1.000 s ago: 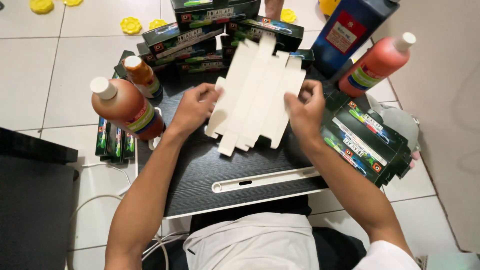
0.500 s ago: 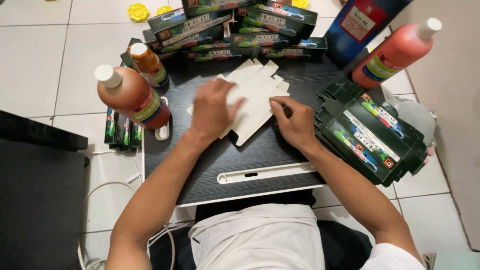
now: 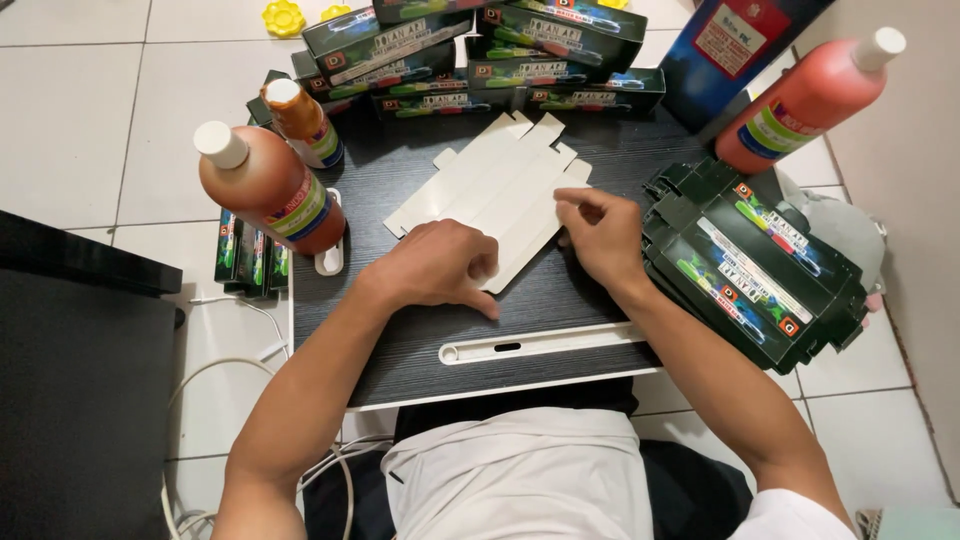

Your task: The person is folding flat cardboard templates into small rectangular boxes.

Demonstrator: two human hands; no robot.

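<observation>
Your left hand (image 3: 435,268) lies palm down on the near corner of the flat white carton blank (image 3: 490,195), fingers curled and pressing it to the desk rather than gripping it; your right hand (image 3: 600,232) rests on the blank's right edge, thumb and forefinger pinched narrow on the card by a side flap. The blank sits printed side down at the middle of the frame, slanting toward the upper right. To fold it cleanly, I judge you should keep the left palm as the anchor, run the right fingertips along a scored line rather than across it, and lift one panel at a time so the flaps do not crease off the score. Nearest you, at lower centre, a white slotted strip (image 3: 540,343) lies along the front edge of the dark wood-grain desk (image 3: 400,345). At right centre a stack of flat dark green printed cartons (image 3: 760,265) overhangs the desk edge. At left stands a large orange-brown bottle with a white cap (image 3: 268,186), a smaller one (image 3: 303,122) behind it. Farther off, assembled green boxes (image 3: 480,45) are piled along the top of the frame, with a reddish bottle (image 3: 805,100) and a blue container (image 3: 735,45) at upper right. Beyond is white tiled floor (image 3: 90,100) with yellow pieces (image 3: 283,17) at the top, and white cables at lower left.
</observation>
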